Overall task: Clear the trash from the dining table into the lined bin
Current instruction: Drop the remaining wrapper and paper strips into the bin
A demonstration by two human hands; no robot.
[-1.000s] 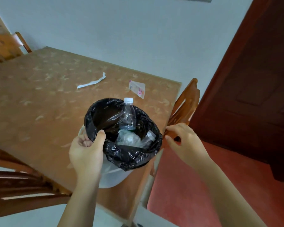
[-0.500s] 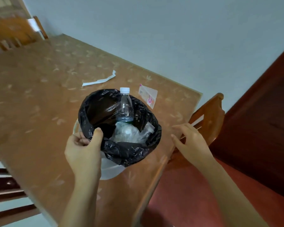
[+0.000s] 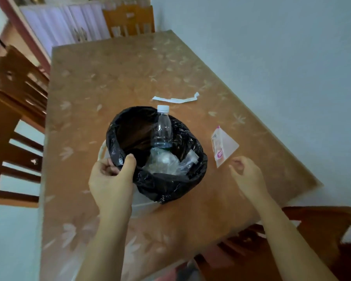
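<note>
My left hand [image 3: 111,179] still pinches the rim of the white, black-lined bin [image 3: 156,155] on the brown dining table [image 3: 109,88]. My right hand [image 3: 248,175], open and empty, has swung in beside the pink-printed white wrapper [image 3: 223,146], just right of the bin; the torn white paper strip [image 3: 175,98] waits beyond.

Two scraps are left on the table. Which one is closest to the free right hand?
The pink-and-white wrapper, lying just beyond the right hand beside the lined bin. The long white paper strip lies farther off, past the bin.
</note>
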